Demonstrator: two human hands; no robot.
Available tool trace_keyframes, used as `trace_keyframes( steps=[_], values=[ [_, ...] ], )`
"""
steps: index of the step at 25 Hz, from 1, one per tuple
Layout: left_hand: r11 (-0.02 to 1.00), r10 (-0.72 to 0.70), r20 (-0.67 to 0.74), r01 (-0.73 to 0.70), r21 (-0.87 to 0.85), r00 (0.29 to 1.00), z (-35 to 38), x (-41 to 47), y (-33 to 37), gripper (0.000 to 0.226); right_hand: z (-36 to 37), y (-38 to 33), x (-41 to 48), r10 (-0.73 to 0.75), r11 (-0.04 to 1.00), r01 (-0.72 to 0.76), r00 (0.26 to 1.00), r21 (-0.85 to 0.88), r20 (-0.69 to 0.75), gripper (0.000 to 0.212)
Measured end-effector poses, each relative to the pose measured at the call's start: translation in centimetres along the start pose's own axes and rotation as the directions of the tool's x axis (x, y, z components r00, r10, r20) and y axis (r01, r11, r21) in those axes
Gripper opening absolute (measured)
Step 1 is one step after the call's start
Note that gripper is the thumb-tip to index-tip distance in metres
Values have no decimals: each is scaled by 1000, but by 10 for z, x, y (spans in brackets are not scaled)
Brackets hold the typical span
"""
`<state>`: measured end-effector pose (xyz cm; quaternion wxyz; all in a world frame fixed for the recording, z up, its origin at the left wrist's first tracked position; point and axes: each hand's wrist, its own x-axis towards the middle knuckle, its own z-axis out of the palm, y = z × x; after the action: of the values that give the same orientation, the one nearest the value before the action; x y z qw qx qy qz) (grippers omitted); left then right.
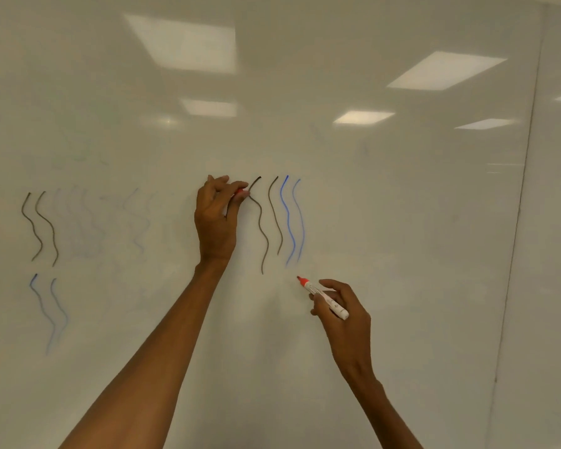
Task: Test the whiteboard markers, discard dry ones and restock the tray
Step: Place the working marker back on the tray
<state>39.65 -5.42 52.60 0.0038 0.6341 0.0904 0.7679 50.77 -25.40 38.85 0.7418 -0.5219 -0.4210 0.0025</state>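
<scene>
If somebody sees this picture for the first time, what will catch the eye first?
The eye goes first to the right hand, low and right of centre, which holds an uncapped red marker with its tip pointing up-left. Higher, at the centre, the left hand pinches what looks like the red cap. Just right of it, dark and blue wavy lines stand on the whiteboard.

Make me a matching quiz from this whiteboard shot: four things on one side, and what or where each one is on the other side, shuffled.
1. left hand
2. right hand
3. marker
4. bright blue lines

A. white barrel, red tip showing
B. pinches a small red piece, higher up
C. just right of two dark lines
D. grips the marker, lower right

Pairs: 1-B, 2-D, 3-A, 4-C
</scene>
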Motion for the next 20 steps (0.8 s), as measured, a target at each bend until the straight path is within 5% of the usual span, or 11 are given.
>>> trace_keyframes(
  steps=[4,9,13,20],
  values=[
    [919,-320,14,314,-239,947,-38,-23,41,17,22,-27,-4,158,908,-196,979,370,130,18],
    [583,-692,215,709,-397,689,-87,-60,49,17,67,-44,-25,256,770,-337,941,542,221,23],
    [465,-760,284,794,-390,585,-120,-69,37,23,95,-49,-42,276,744,-342,940,574,201,22],
    [455,-757,308,803,-384,576,-160,-80,29,22,124,-58,-70,285,780,-352,936,517,208,22]
  ],
)
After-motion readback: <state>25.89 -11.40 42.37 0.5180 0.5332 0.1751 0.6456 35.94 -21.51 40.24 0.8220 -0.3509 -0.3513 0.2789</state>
